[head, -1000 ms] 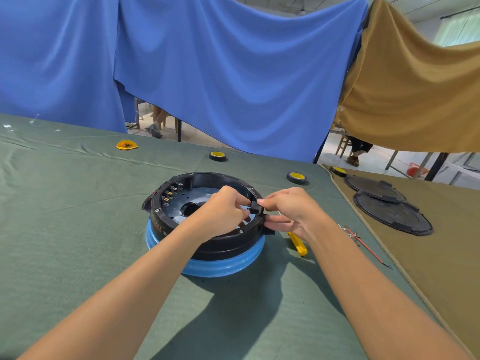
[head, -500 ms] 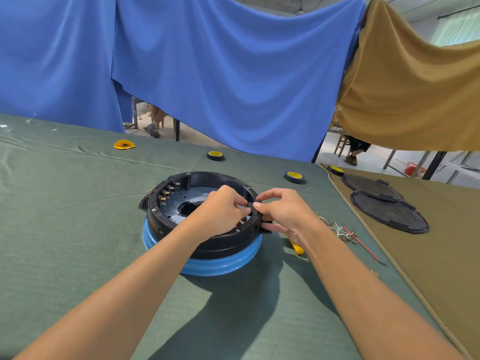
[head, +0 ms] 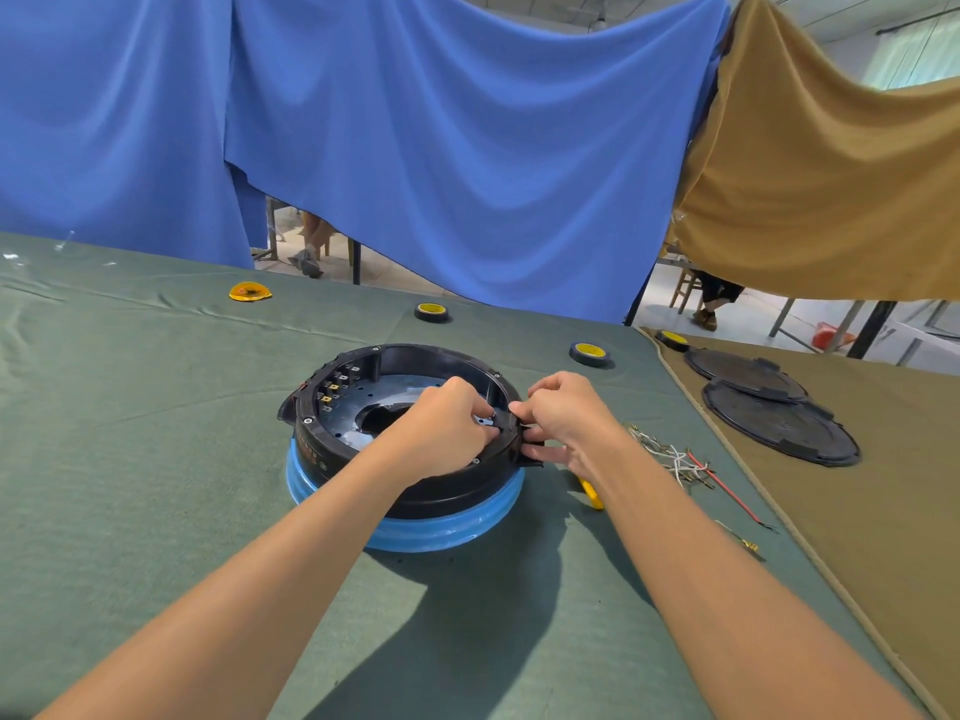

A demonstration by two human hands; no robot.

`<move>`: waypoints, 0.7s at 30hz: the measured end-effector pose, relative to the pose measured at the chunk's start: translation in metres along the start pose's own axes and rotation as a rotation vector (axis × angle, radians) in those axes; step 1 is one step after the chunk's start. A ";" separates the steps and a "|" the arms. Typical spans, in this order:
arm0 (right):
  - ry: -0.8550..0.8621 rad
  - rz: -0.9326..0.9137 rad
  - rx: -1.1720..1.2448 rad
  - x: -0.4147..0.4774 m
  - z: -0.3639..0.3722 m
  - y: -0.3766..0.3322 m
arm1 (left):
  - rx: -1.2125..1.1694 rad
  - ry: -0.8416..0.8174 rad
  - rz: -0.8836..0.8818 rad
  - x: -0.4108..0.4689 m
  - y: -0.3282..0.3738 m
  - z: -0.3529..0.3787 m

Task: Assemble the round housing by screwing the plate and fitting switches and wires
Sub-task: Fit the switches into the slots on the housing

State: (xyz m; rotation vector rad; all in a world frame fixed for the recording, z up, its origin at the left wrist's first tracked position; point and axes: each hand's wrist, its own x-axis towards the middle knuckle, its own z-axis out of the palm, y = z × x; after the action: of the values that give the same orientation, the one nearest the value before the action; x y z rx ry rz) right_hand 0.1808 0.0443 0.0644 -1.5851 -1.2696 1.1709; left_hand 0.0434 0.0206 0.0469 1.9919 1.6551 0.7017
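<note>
Pinching at the right-hand rim, both hands meet on the round black housing (head: 439,351), which sits on a blue ring (head: 441,532) in the middle of the green-covered table (head: 130,459). The left hand (head: 447,428) works from inside the rim, fingers curled tight, nipping a small black part (head: 502,421) right at the edge. The right hand (head: 566,415) comes at it from outside, thumb and forefinger closed on the same part, lower fingers tucked against the housing's outer wall. Across the bowl, a row of switches (head: 337,389) sits along the far-left inner wall. Just right of the right wrist lies a tangle of wires (head: 675,459), white and red. A yellow tool handle (head: 592,495) pokes out beside the forearm. Two black lids (head: 779,428) rest further right on the brown cloth (head: 883,511).
</note>
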 end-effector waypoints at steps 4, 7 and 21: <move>-0.084 0.032 0.013 -0.001 -0.009 0.000 | 0.017 0.004 0.016 0.000 0.000 0.001; -0.125 0.025 0.014 -0.002 -0.013 0.000 | 0.029 -0.001 0.021 0.000 0.001 0.001; -0.106 -0.047 0.014 -0.002 -0.013 0.008 | 0.034 0.034 0.022 0.005 -0.004 0.005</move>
State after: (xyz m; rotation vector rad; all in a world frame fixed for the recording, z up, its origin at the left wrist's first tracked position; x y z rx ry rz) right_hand 0.1951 0.0406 0.0606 -1.4920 -1.3566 1.2453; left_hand 0.0441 0.0257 0.0407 2.0351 1.6776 0.7246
